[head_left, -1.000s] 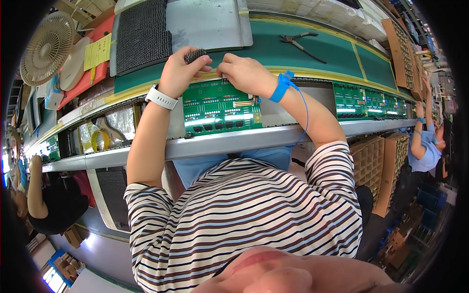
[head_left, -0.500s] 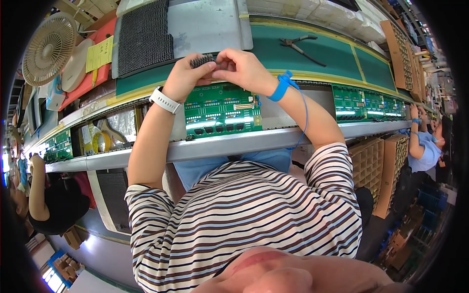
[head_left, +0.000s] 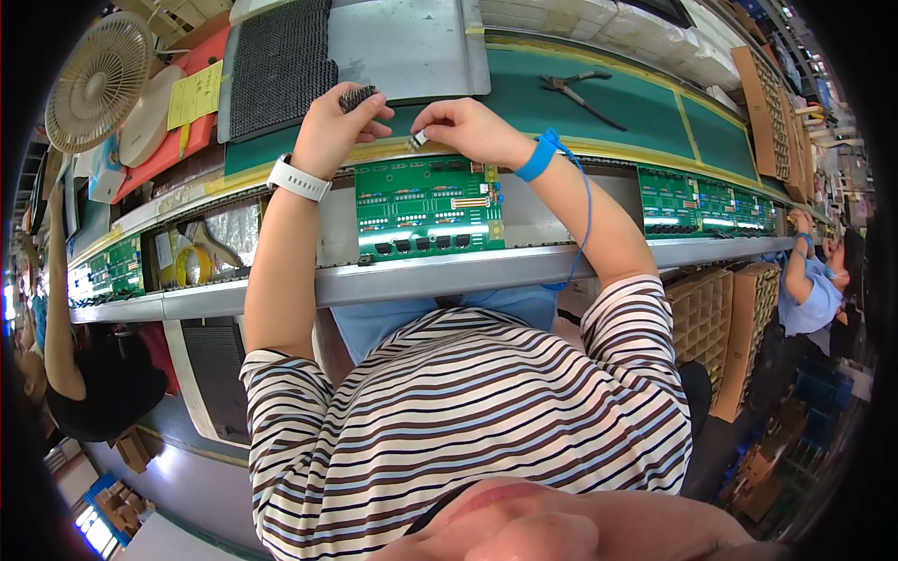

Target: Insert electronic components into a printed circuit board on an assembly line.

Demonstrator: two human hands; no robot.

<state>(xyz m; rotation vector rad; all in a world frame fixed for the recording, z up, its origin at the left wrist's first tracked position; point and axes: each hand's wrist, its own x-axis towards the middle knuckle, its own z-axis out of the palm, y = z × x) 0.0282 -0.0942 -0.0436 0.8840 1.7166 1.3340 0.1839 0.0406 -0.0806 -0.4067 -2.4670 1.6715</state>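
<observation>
Pretty much nothing legible here, tbh. The one obvious bit of writing is on a yellow note (head_left: pixel 195 96), set against the red panel (head_left: pixel 154 176) off to the left: a few dark marks, way too small and blurry to make out.

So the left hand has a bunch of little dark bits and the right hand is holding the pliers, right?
Not quite: the right hand isn't holding the pliers; the head view shows them lying on the green mat. That hand pinches a small dark-and-white piece. The left hand does have the bunch of little dark bits.
</observation>
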